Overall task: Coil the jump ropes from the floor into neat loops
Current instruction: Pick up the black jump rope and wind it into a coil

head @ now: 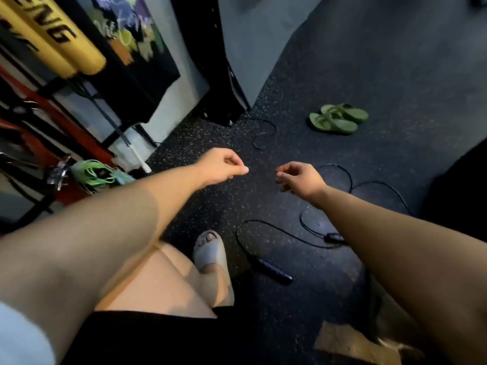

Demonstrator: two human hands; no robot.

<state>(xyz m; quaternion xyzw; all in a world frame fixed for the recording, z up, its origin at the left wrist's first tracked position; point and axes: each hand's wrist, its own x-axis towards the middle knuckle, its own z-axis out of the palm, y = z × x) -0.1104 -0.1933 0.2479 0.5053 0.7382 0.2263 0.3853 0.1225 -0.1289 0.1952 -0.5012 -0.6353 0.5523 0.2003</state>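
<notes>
Head view, looking down onto a dark speckled floor (250,196). Shows the left hand (224,164) and right hand (300,177) held out side by side, a small gap apart, well above the floor. Finds the right hand half-curled and relaxed, gripping nothing. Finds the left hand curled tighter, thumb tip laid against forefinger, with no cord seen in it; too blurred to rule out a thin strand. Places the black jump rope (263,223) sprawled uncoiled on the floor below and to the right of the hands, one handle (275,272) near the sandalled foot (210,251), the second handle (333,237) just beside the right forearm. Notes more black cord (274,127) farther off, near a pair of green sandals (338,118); cannot tell whether part of the same rope. To start well, probably best to bend and take the nearest handle first, not a middle stretch of cord. Then lift clear, shake out any crossings, and feed even loops into the holding hand with the other, keeping each turn the same length. Avoid treading on the cord, and watch for a snag under the foot.
</notes>
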